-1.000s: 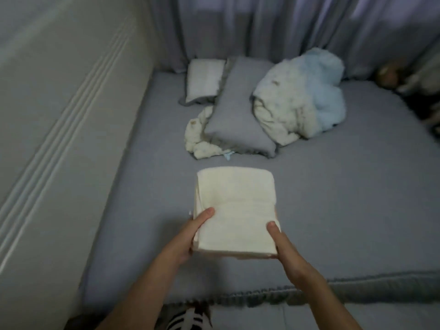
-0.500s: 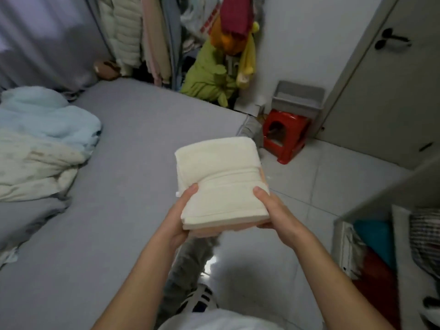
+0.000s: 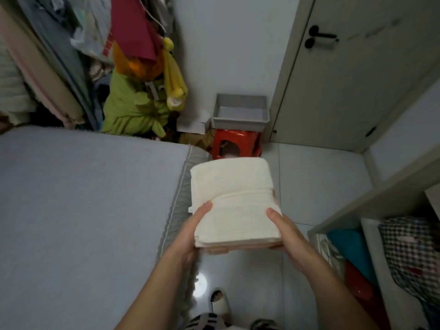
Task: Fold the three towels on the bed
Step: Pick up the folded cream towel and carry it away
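While you are standing at the edge of the bed, you are holding a stack of folded towels in the air with both hands, out over the tiled floor and just beside the bed's corner, not resting on anything. Your left hand is gripping the stack's left side, thumb lying on top of the cream towel and the other fingers curled underneath, where they are hidden. Your right hand is gripping the right side the same way, thumb on top and fingers tucked under the pile. The cream towel is lying uppermost, and a peach-coloured edge is showing along the bottom of the stack; how many towels are in the pile cannot be told from here. The grey bedsheet is filling the left half of the view. Beyond the towels, a red stool is standing on the floor with a grey tray sitting on it, close to a closed door with a black handle. Clothes are hanging and piling up in the far left corner. A white shelf unit with coloured fabrics inside is standing at your right.
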Available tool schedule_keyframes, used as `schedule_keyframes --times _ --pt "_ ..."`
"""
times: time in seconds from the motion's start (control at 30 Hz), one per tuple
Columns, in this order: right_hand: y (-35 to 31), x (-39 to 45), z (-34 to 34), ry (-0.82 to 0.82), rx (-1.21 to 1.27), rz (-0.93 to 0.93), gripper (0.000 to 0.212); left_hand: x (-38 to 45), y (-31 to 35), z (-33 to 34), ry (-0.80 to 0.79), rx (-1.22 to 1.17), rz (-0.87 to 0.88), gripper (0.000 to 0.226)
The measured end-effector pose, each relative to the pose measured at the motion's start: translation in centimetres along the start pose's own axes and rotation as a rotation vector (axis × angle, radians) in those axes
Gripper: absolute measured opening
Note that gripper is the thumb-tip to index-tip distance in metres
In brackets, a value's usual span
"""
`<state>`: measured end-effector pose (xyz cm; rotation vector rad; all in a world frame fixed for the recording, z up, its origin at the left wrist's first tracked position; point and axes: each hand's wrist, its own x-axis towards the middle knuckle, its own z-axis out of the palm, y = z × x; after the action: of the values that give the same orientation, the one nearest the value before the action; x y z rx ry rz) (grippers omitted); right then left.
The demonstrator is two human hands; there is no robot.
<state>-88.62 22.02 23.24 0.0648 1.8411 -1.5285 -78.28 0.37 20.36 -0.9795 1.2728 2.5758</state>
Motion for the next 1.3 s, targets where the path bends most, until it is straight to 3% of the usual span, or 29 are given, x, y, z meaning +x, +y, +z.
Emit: schedule_keyframes --times 0.17,0.43,0.53,0.67,0.83,0.97,1.07,1.13,1.3 --pt "-5.1 8.9 -2.9 0.072 0.069 0.023 0.037 9.9 6.2 3.4 -0.059 0.038 -0.066 0.058" --pt "-14.2 27.9 -6.8 0.014 0.177 0.026 0.024 27.9 16.4 8.0 0.053 0.099 -0.061 0.063" --pt "-18.6 34.0 -8.2 -0.030 0.152 0.030 0.032 33.4 20.5 9.6 0.062 0.090 -0.055 0.064" --pt "-24.3 41.8 -8.7 -0.089 0.133 0.030 0.056 39.9 26.3 9.9 0.013 0.025 -0.081 0.061" --pt "-29.2 52.2 -6.8 -0.100 0.100 0.018 0.037 49.5 33.0 7.5 0.009 0.004 -0.064 0.066" --pt "-31.7 60.9 -4.5 -0.029 0.128 0.041 0.033 59.0 37.7 5.0 0.029 -0.007 -0.201 0.068" --pt "-32.9 67.9 -3.4 0.008 0.172 0.092 0.023 65.9 41.0 4.0 0.035 0.020 -0.281 0.063" --pt "-33.2 72.1 -3.1 0.026 0.157 0.110 0.030 70.2 42.3 3.4 0.075 0.065 -0.258 0.061" --pt "-30.3 81.7 -3.5 0.061 0.149 0.174 0.054 80.2 42.0 1.6 0.128 0.138 -0.283 0.025"
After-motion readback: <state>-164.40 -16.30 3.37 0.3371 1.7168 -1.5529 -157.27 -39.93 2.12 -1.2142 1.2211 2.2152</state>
